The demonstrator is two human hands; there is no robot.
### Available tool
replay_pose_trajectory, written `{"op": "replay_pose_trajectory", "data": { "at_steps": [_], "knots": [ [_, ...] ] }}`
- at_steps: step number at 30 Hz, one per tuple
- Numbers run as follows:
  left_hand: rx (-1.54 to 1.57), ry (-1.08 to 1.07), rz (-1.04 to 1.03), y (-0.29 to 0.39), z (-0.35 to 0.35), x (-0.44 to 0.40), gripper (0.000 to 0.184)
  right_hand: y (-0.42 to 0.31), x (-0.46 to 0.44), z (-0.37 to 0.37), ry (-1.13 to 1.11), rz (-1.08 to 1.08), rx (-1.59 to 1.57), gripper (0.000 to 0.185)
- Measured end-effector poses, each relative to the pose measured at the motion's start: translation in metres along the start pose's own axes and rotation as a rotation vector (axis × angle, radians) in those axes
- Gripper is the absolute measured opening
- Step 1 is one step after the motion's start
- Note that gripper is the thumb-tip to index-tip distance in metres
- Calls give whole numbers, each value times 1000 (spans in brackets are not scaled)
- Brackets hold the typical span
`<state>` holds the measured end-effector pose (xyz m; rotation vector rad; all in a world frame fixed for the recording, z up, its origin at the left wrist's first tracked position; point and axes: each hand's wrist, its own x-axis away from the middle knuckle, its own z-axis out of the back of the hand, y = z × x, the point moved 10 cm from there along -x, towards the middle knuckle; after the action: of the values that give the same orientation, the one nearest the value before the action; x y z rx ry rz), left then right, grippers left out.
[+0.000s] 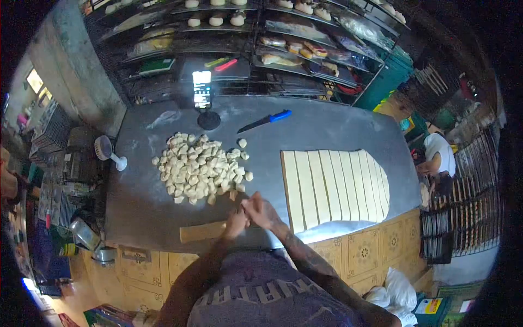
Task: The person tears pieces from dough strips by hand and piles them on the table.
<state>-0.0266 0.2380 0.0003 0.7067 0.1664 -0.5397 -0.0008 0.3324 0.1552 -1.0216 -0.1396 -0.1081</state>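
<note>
My left hand [236,222] is closed at the right end of a flat tan dough strip [201,232] that lies along the table's near edge. Against it, my right hand [262,211] is closed too, and the fingers of both hands meet; what lies between them is hidden. Just beyond my hands spreads a heap of small, pale dough pieces [199,169], with a few brownish bits on its near side. To the right of my hands rests a large sheet of pale dough [340,188], cut into several long strips lying side by side.
A blue-handled knife [280,116] lies at the table's far side, beside a lit phone [201,90] on a round stand. A small fan [106,151] stands at the left edge. Behind are racks of trays [305,32]; another person [438,155] is at the right.
</note>
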Motion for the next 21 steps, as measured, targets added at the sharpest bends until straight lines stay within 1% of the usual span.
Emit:
{"op": "replay_pose_trajectory", "data": {
  "at_steps": [1, 2, 3, 4, 5, 6, 7, 8, 9, 10, 11, 12, 13, 14, 15, 16, 18, 19, 20, 21],
  "knots": [
    [260, -138, 290, -7, 3, 0, 50, 5, 0, 4, -2, -87, 67, 37],
    [521, -282, 587, -5, 3, 17, 51, 13, -1, -1, -10, -89, 59, 37],
    [779, -423, 885, -2, -7, 41, 52, 20, -5, -10, 1, -27, 144, 39],
    [771, -424, 891, -7, -7, 43, 52, 23, -9, -18, 16, 37, 228, 40],
    [604, -311, 661, -6, 13, 29, 55, 27, -9, -28, 33, 96, 314, 42],
    [440, -198, 425, -1, 29, 16, 57, 20, -8, -29, 35, 93, 313, 42],
    [276, -80, 179, 11, 43, 3, 60, 5, -12, -25, 87, 143, 309, 38],
    [281, -83, 167, 8, 38, 0, 60, -9, -13, -20, 139, 190, 307, 35],
    [129, -115, 175, -2, 23, 0, 59, -20, -15, -15, 193, 236, 307, 32],
    [-24, -149, 179, -15, 10, 3, 59, -24, -19, -14, 209, 230, 309, 32],
    [-179, -186, 178, -16, 16, 1, 59, -18, -27, -18, 179, 147, 260, 31],
    [-178, -191, 158, -18, 25, -3, 59, -12, -35, -22, 150, 68, 211, 31],
    [-177, -366, 123, -20, 17, -4, 59, -7, -41, -26, 117, -8, 164, 30],
    [-177, -537, 90, -14, 18, -5, 62, -5, -44, -25, 129, -10, 168, 30],
    [-178, -705, 59, -8, 21, -2, 67, -12, -46, -20, 188, 70, 197, 28],
    [-177, -702, 52, -1, 33, -1, 67, -18, -46, -14, 244, 150, 223, 26],
    [265, -525, 343, 1, 63, 10, 70, -28, -44, -5, 350, 295, 261, 24],
    [487, -402, 483, -7, 71, 4, 72, -36, -40, -1, 400, 388, 289, 23],
    [490, -394, 482, -11, 75, -6, 72, -42, -36, 1, 447, 476, 316, 23],
    [786, -331, 718, -28, 72, 0, 64, -53, -30, 4, 490, 543, 339, 24]
  ]
}}
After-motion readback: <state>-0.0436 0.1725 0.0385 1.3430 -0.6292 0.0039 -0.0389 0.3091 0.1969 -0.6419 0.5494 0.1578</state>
